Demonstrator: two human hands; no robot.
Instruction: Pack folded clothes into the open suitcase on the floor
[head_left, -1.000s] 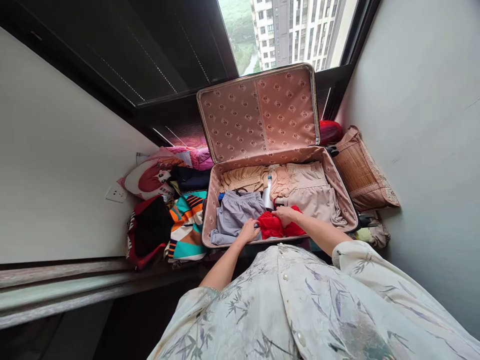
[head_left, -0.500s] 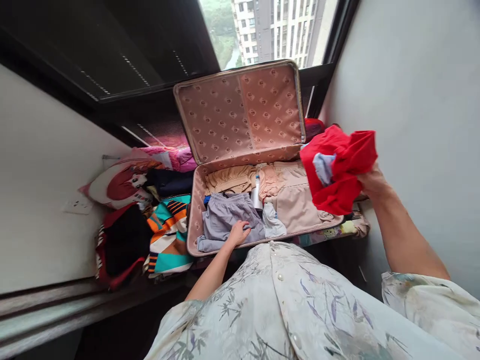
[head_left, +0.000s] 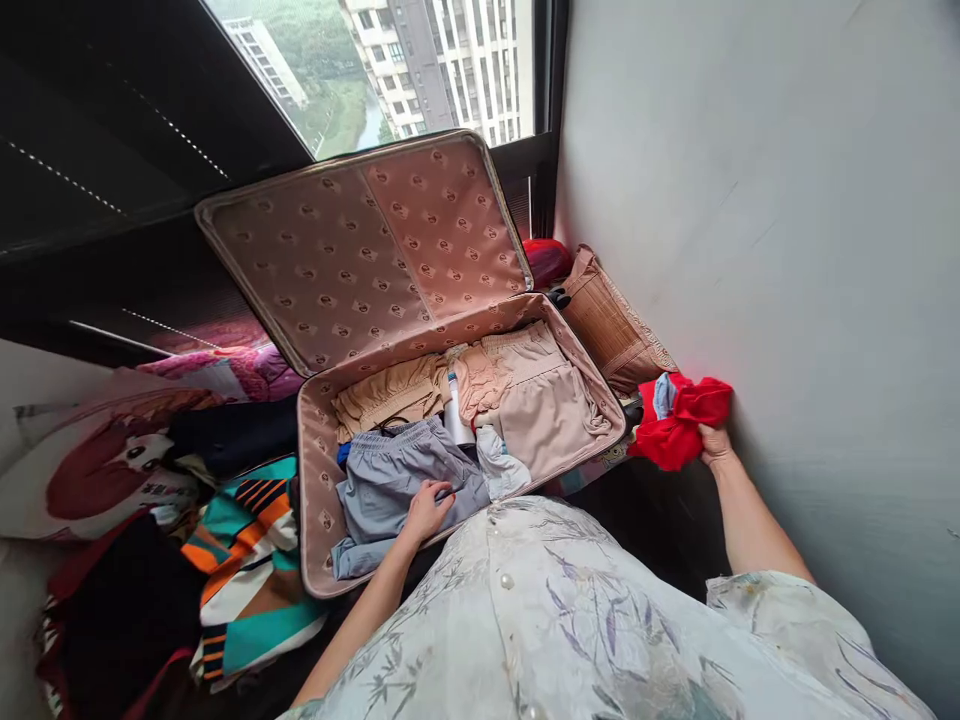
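An open suitcase [head_left: 311, 500] with pink patterned lining holds folded clothes. My left hand [head_left: 429, 510] lies on the grey shorts [head_left: 397, 480] at its front left, fingers lightly bent and apart. Out past the suitcase's right side, my right hand [head_left: 716, 445] is closed around a bunched red garment [head_left: 679, 440]. A light blue piece of cloth [head_left: 664, 396] shows among its folds. Beside the shorts are a white bottle or can [head_left: 457, 412], a small whitish cloth [head_left: 501, 465] and a pinkish-beige garment [head_left: 544, 410]. Tan shorts [head_left: 394, 395] lie behind.
Left of the suitcase are a striped multicoloured cloth [head_left: 255, 560], a black and red garment [head_left: 120, 610] and a cushion with a cartoon figure [head_left: 97, 480]. A brown woven mat or cushion [head_left: 611, 325] leans by the right wall [head_left: 750, 200]. The raised lid [head_left: 360, 250] stands before the window.
My right hand has carried the red garment down and away from over the suitcase's right end, toward the wall. My left hand stays on the grey shorts. The view has turned right.
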